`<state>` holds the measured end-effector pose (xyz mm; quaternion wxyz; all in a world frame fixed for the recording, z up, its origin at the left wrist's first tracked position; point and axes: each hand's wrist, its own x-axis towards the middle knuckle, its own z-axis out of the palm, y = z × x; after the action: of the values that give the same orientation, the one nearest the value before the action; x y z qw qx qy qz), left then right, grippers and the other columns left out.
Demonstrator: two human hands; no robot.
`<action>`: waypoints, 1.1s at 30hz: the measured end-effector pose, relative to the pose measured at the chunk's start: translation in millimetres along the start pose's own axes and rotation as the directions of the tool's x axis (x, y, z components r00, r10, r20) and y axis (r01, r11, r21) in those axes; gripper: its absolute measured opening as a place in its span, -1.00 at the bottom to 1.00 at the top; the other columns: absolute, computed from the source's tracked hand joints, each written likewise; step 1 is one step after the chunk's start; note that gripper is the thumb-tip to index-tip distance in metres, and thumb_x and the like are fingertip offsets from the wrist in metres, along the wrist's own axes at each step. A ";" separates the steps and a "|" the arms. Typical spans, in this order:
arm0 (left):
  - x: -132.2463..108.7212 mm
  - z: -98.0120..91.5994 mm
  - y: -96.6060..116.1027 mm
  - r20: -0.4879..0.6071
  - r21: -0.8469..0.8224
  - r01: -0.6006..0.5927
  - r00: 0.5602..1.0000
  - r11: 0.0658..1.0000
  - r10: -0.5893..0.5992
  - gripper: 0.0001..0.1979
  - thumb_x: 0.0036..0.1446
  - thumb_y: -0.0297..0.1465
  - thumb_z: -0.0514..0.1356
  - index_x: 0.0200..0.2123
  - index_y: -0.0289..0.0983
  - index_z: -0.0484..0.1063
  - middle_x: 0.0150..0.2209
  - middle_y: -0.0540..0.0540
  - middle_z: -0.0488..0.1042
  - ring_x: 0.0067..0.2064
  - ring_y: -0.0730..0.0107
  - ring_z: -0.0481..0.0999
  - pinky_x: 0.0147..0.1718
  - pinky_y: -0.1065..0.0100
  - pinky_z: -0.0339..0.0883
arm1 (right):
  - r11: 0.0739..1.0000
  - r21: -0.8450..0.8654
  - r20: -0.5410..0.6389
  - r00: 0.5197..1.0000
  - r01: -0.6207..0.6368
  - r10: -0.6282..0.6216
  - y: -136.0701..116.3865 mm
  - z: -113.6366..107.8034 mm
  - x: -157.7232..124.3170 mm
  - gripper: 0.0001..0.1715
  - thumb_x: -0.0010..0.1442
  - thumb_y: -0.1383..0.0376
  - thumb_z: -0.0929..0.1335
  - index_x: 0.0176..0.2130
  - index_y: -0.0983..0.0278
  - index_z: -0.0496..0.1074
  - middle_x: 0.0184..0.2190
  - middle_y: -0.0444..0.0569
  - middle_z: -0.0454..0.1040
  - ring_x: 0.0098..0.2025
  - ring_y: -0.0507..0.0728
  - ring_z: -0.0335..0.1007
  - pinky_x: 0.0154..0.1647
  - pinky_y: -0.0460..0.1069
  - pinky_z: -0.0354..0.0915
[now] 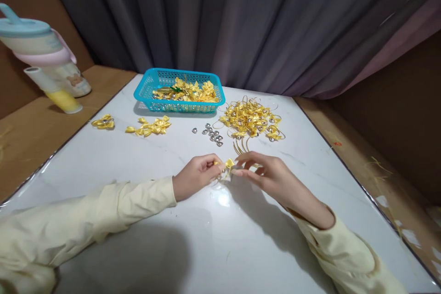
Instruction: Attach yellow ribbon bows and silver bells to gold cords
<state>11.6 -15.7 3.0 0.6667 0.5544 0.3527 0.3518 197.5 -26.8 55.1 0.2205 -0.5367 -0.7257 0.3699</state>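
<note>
Yellow satin bow [229,162] was up front at mid-table, between the two hands, with a thin gold cord and what looked like a silver bell at it — too small to see how they joined. Left hand [198,174] had the bow's left side pinched, thumb against curled fingers. Right hand [268,172] was at its right edge, thumb and forefinger a little apart, other fingers loosely bent; couldn't tell if it gripped bow or cord. Progress, my read: this one was partway; the heap of corded bows [248,117] at the back right, with loops and bells on, looked done. Left over: loose silver bells [212,134] mid-table, plain yellow bows [151,126] to their left, loose gold cords [241,146] just beyond the right hand, plus more bows in the blue basket [186,109] behind. Small yellow cluster [104,122] at far left — status unclear. Pose: both forearms came in from the near corners, angled inward over the white tabletop [213,248], wrists low, palms turned toward each other, fingertips nearly meeting.
</note>
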 end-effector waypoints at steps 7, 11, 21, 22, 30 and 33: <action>-6.5 -2.1 -5.5 -0.097 0.404 -0.221 0.955 0.888 0.282 -0.79 0.15 -0.33 0.05 -0.46 -0.32 0.30 -0.56 0.07 0.22 -0.51 0.55 0.17 -0.53 0.48 0.06 | 1.000 -0.002 -0.141 0.990 0.000 0.000 -8.9 16.3 -11.9 -0.74 0.09 0.14 0.35 -0.41 0.30 0.48 -0.55 -0.08 0.45 -0.51 0.03 0.29 -0.48 -0.10 0.20; -6.7 -3.1 -6.3 -0.085 0.438 -0.250 0.945 0.863 0.316 -0.79 0.17 -0.33 0.03 -0.45 -0.32 0.30 -0.56 0.08 0.22 -0.50 0.55 0.18 -0.52 0.49 0.08 | 0.999 0.031 -0.177 0.984 -0.012 0.018 -1.0 31.8 -9.3 -0.73 0.05 0.14 0.37 -0.35 0.32 0.43 -0.68 -0.19 0.31 -0.61 -0.02 0.18 -0.55 -0.11 0.13; -8.8 -2.7 -6.4 -0.042 0.509 -0.286 0.934 0.812 0.355 -0.78 0.18 -0.33 0.02 -0.45 -0.31 0.29 -0.58 0.07 0.23 -0.53 0.56 0.20 -0.51 0.50 0.12 | 0.999 -0.040 -0.117 0.993 0.018 -0.022 1.1 33.9 -7.9 -0.70 0.20 0.21 0.23 -0.46 0.31 0.38 -0.64 -0.18 0.27 -0.58 -0.03 0.10 -0.54 -0.12 0.03; -8.4 -2.7 -5.7 -0.038 0.528 -0.294 0.929 0.797 0.368 -0.78 0.18 -0.33 0.02 -0.46 -0.31 0.29 -0.58 0.07 0.23 -0.53 0.56 0.20 -0.52 0.50 0.12 | 1.000 -0.023 -0.087 0.996 0.019 -0.021 -0.5 31.6 -8.7 -0.67 0.21 0.20 0.22 -0.47 0.32 0.38 -0.63 -0.17 0.27 -0.57 -0.03 0.09 -0.54 -0.12 0.03; -8.5 -3.2 -3.1 0.097 0.698 -0.382 0.888 0.606 0.449 -0.78 0.17 -0.39 -0.01 -0.49 -0.28 0.29 -0.57 0.03 0.28 -0.54 0.52 0.23 -0.50 0.48 0.14 | 0.942 0.321 0.142 0.988 -0.097 0.053 -12.3 20.9 -14.6 -0.64 0.25 0.12 0.20 -0.44 0.32 0.29 -0.67 -0.24 0.07 -0.62 -0.06 -0.07 -0.60 -0.13 -0.08; -8.5 -3.8 -5.3 0.180 0.726 -0.438 0.865 0.530 0.468 -0.78 0.15 -0.43 -0.03 -0.51 -0.27 0.30 -0.58 0.01 0.29 -0.51 0.47 0.24 -0.46 0.45 0.15 | 0.959 0.282 0.123 0.992 -0.032 -0.003 -11.0 25.6 -15.7 -0.64 0.27 0.13 0.17 -0.44 0.30 0.24 -0.64 -0.23 0.07 -0.60 -0.05 -0.05 -0.57 -0.13 -0.05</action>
<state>4.6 -21.8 -2.0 0.2581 0.8429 0.3213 0.3461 177.5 -50.8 48.8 0.2475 -0.4814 -0.6732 0.5038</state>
